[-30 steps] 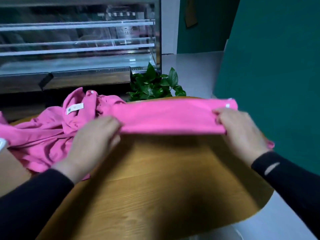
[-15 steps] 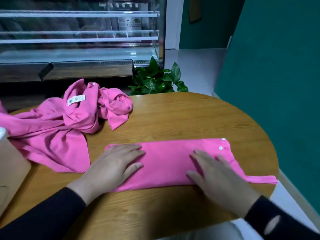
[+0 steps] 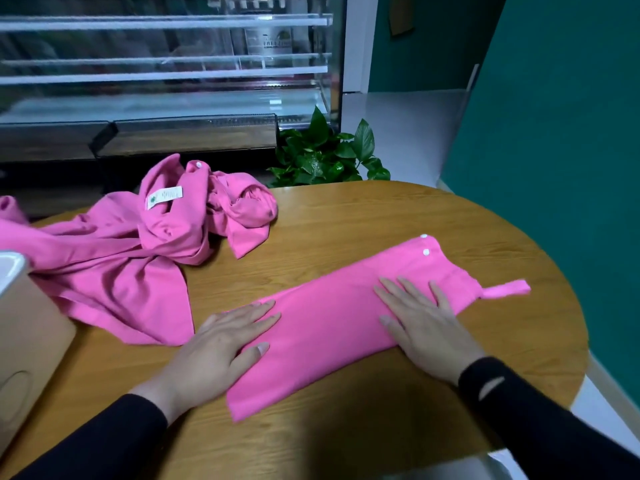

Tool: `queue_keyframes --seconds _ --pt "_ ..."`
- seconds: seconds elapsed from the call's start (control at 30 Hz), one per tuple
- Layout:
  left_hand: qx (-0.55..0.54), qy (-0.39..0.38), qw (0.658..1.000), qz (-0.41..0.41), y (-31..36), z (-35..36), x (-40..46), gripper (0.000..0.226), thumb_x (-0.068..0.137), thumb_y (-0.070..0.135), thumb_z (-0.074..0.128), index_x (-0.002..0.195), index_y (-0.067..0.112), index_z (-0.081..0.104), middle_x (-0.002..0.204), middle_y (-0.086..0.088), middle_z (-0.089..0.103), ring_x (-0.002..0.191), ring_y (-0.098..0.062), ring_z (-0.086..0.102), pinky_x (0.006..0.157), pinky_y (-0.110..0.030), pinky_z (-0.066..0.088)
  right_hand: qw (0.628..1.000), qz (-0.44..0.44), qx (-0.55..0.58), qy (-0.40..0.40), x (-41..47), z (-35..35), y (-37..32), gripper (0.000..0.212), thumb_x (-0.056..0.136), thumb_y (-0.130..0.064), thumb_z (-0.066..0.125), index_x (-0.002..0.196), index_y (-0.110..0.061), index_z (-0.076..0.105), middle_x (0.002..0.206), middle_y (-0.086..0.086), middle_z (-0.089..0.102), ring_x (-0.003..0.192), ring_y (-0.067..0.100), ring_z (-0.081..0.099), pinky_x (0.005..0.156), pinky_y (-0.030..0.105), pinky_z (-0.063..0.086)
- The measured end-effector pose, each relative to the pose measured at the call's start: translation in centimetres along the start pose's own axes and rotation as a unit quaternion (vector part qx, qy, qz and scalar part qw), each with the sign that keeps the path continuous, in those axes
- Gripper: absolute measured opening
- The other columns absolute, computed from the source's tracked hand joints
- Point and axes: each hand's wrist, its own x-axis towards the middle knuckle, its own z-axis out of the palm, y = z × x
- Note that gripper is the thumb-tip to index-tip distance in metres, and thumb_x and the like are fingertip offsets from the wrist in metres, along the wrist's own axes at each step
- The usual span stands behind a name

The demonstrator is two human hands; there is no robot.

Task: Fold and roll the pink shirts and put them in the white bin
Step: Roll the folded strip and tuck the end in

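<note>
A folded pink shirt (image 3: 332, 323) lies flat as a long narrow band on the round wooden surface (image 3: 363, 216), running at a slant from the near left up toward the far right. Its far right end shows two white snaps (image 3: 425, 244), and a thin pink strap (image 3: 506, 289) sticks out from that end toward the surface's right edge. The left hand (image 3: 221, 344) rests palm down on the near left end of the band, fingers straight and slightly spread, with part of the palm on the wood beside the cloth; it grips nothing. The right hand (image 3: 420, 323) lies flat on the right half of the band, fingers extended and fanned toward the snaps, likewise pressing and not grasping. Both arms wear black sleeves (image 3: 540, 420). To the far left on the same surface a heap of crumpled pink shirts (image 3: 131, 258) spreads out, with a white label (image 3: 165, 196) and a white snap showing on top; it lies apart from the folded band. At the left edge of the view stands a box with a white rim and a tan side (image 3: 24, 327), touching the heap. Beyond the surface are a green leafy plant (image 3: 325, 154), a glass display case (image 3: 166, 74) and a teal wall (image 3: 561, 133).
</note>
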Motion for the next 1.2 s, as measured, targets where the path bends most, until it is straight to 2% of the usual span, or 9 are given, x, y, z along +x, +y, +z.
queue_keyframes --seconds 0.17,0.27,0.47,0.53,0.67,0.77,0.87,1.03,1.2 --pt "0.089 0.07 0.991 -0.077 2.8 2.1 -2.2 0.063 0.097 0.068 0.014 0.152 0.044 0.033 0.161 0.021 0.025 0.143 -0.009 0.033 0.105 -0.034 0.034 0.993 0.108 -0.039 0.041 5.5 -0.6 -0.7 0.054 0.106 -0.046 0.014 0.159 -0.037 0.019 0.169 -0.004 0.01 0.156 0.027 0.004 0.117 0.067 -0.005" --pt "0.116 0.112 0.977 -0.138 6.1 3.0 -2.4 0.059 0.097 0.061 0.03 0.145 0.033 0.05 0.153 0.01 0.045 0.122 -0.021 0.052 0.09 -0.04 0.042 0.986 0.088 0.065 0.122 4.8 0.5 -6.2 0.05 0.105 -0.023 0.035 0.155 -0.03 0.034 0.167 0.0 0.02 0.155 0.02 0.013 0.121 0.061 0.007" --pt "0.092 0.157 0.971 -0.158 11.4 5.4 -3.0 0.047 0.083 0.054 0.048 0.117 0.029 0.069 0.127 -0.001 0.067 0.086 -0.025 0.064 0.067 -0.04 0.05 0.988 -0.016 0.07 0.135 -2.6 4.0 -11.2 0.045 0.095 -0.053 0.039 0.131 -0.035 0.06 0.154 -0.007 0.046 0.146 0.017 0.037 0.109 0.056 0.033" --pt "0.014 0.202 0.974 -0.098 12.0 5.6 -3.9 0.038 0.084 0.053 0.05 0.112 0.035 0.067 0.123 0.008 0.068 0.085 -0.016 0.064 0.071 -0.033 0.054 0.993 -0.032 0.055 0.097 -4.2 3.2 -8.8 0.053 0.096 -0.06 0.03 0.138 -0.039 0.054 0.158 -0.015 0.038 0.149 0.008 0.026 0.11 0.051 0.04" --pt "-0.089 0.161 0.979 0.087 9.2 4.8 -5.1 0.039 0.09 0.056 0.06 0.124 0.038 0.063 0.133 0.022 0.057 0.112 0.0 0.058 0.095 -0.024 0.046 0.99 -0.101 0.091 -0.041 -5.2 0.6 -4.0 0.069 0.09 -0.071 0.002 0.154 -0.05 0.016 0.158 -0.04 -0.002 0.144 -0.014 -0.019 0.124 0.032 -0.004" --pt "0.006 0.063 0.988 0.141 7.7 3.7 -5.2 0.066 0.084 0.074 0.054 0.143 0.045 0.046 0.153 0.021 0.036 0.131 0.003 0.033 0.109 -0.024 0.024 0.986 -0.117 0.107 -0.054 -4.6 -0.4 -3.0 0.064 0.093 -0.068 0.01 0.153 -0.05 0.018 0.157 -0.04 0.005 0.144 -0.016 -0.016 0.123 0.03 -0.007" --pt "0.018 0.075 0.988 0.137 8.1 3.6 -5.2 0.057 0.087 0.062 0.056 0.14 0.043 0.05 0.151 0.019 0.041 0.129 -0.004 0.04 0.108 -0.022 0.022 0.988 -0.115 0.106 -0.004 -4.4 0.7 -3.4 0.069 0.092 -0.07 0.006 0.154 -0.046 0.025 0.158 -0.037 0.011 0.146 -0.014 -0.013 0.125 0.033 -0.004" --pt "0.023 0.143 0.978 0.148 8.2 3.8 -5.3 0.041 0.088 0.054 0.058 0.122 0.033 0.066 0.13 0.012 0.059 0.115 -0.009 0.052 0.099 -0.027 0.033 0.954 -0.121 0.174 0.211 -8.1 3.7 -4.5 0.032 0.101 -0.049 0.042 0.115 -0.037 0.068 0.131 -0.023 0.055 0.132 0.0 0.045 0.103 0.038 0.043" --pt "0.04 0.17 0.972 0.156 8.5 4.0 -5.4 0.031 0.092 0.048 0.062 0.115 0.029 0.071 0.121 0.01 0.061 0.118 -0.011 0.053 0.097 -0.03 0.036 0.968 -0.184 0.09 0.144 -11.9 4.4 -3.5 0.066 0.091 -0.075 0.042 0.143 -0.036 0.053 0.151 -0.024 0.04 0.147 -0.002 0.026 0.12 0.027 0.018"
